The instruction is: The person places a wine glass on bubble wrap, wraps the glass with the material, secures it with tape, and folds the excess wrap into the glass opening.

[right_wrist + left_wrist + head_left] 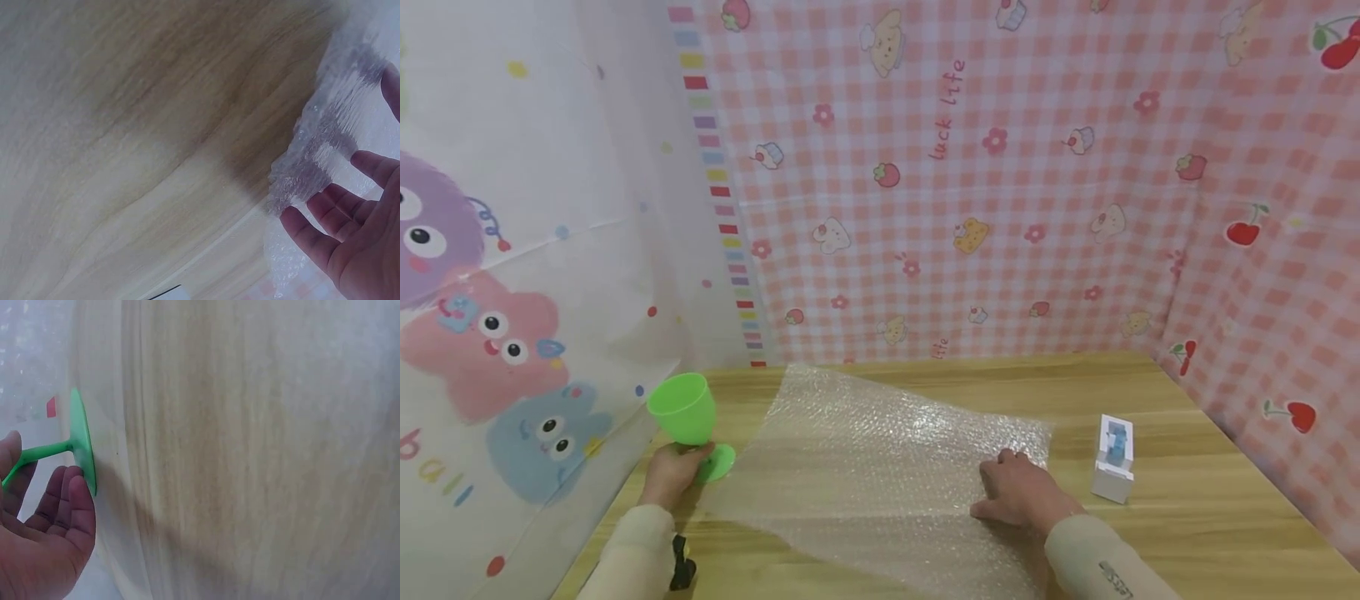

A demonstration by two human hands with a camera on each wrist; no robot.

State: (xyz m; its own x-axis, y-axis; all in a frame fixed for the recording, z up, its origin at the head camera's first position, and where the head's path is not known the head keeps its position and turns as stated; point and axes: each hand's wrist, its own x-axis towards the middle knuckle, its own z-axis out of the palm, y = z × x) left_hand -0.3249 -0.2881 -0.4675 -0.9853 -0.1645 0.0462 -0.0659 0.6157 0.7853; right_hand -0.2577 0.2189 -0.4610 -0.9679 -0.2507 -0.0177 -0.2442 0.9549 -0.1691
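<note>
My left hand (672,475) grips a green plastic goblet (685,408) by the stem at the left side of the table. The goblet leans, its bowl up and to the left. In the left wrist view its flat round foot (81,440) stands out past my fingers, and the bowl is out of sight. A clear sheet of bubble wrap (865,450) lies spread across the middle. Over its right part is my right hand (1018,492), with fingers spread and slightly bent. The right wrist view has those fingertips (294,219) right at the edge of the bubble wrap (309,147).
To the right of the bubble wrap stands a small white box (1112,483) with a light blue piece in its opening. Patterned cloths (962,192) hang behind and on both sides of the wooden table (1195,467).
</note>
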